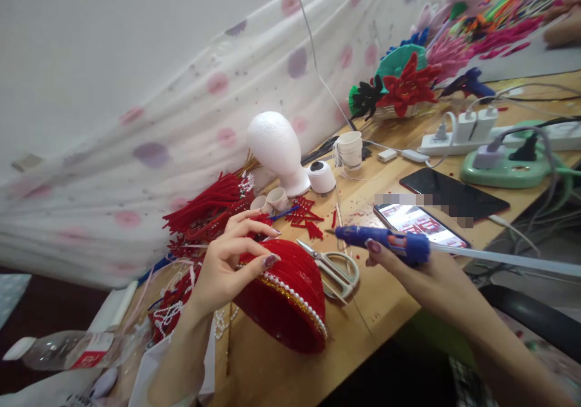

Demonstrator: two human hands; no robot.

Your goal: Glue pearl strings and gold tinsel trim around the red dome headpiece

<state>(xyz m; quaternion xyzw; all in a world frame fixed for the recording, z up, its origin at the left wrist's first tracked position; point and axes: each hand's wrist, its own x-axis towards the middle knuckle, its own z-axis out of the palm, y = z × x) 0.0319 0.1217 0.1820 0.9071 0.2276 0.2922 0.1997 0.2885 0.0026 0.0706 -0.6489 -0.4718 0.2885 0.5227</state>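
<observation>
A red velvet cap (290, 274) with gold trim and a row of white pearls along its rim lies tilted on the wooden table, its hollow side facing me. Over its upper left part is my left hand (231, 261), fingers apart and curved, thumb near the pearl edge; whether the fingertips touch the cap is hard to tell. My right hand (408, 274) is wrapped round a blue glue gun (385, 240), whose tip points left and whose clear glue stick extends to the right. Scissors (338, 274) lie between the cap and the gun.
A white foam head (276, 146), paper cups (349, 149) and red stems (204, 204) stand or lie behind. Phones (454, 195), a green power strip (503, 168) and cables are at right. A plastic bottle (68, 349) lies lower left. Another person's hand (563, 31) shows upper right.
</observation>
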